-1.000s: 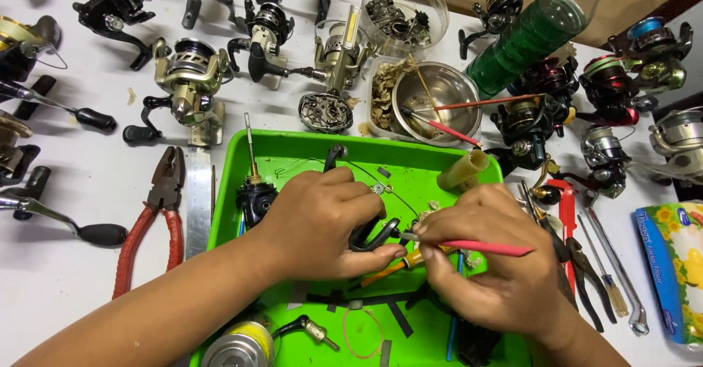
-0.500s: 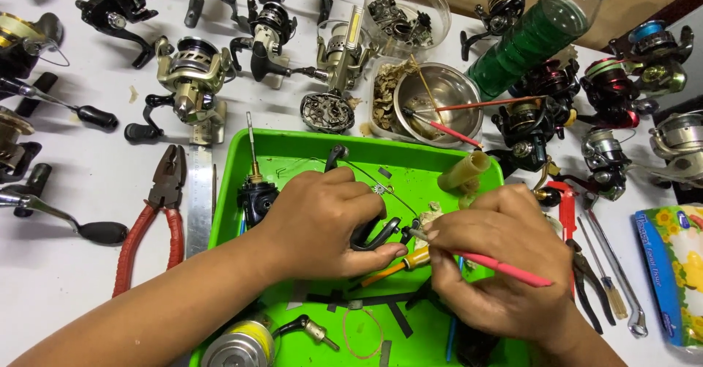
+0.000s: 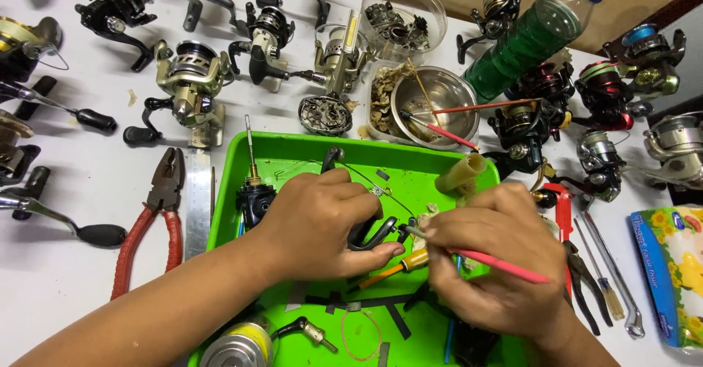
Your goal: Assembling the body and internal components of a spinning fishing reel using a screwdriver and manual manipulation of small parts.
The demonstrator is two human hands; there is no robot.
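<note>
Over a green tray (image 3: 410, 163), my left hand (image 3: 322, 224) is closed around a black fishing-reel part (image 3: 370, 234), whose curved arm shows under my fingers. My right hand (image 3: 494, 264) holds a thin red-handled brush (image 3: 505, 264), and the brush tip touches the black part near my left thumb. A black reel body with a brass shaft (image 3: 254, 191) stands in the tray left of my left hand. A yellow-handled screwdriver (image 3: 410, 259) lies under my hands. A yellowish tube (image 3: 461, 174) rests at the tray's right rim.
Several fishing reels (image 3: 187, 81) lie around the tray on the white table. Red-handled pliers (image 3: 150, 217) and a steel ruler (image 3: 196, 202) lie left. A metal bowl (image 3: 432, 107), plastic tub (image 3: 406, 15), green bottle (image 3: 531, 41) and hand tools (image 3: 586, 264) are behind and right.
My right hand has tilted the red brush, so its handle points lower right, and worked the tip against the black part. My left hand has stayed in place.
</note>
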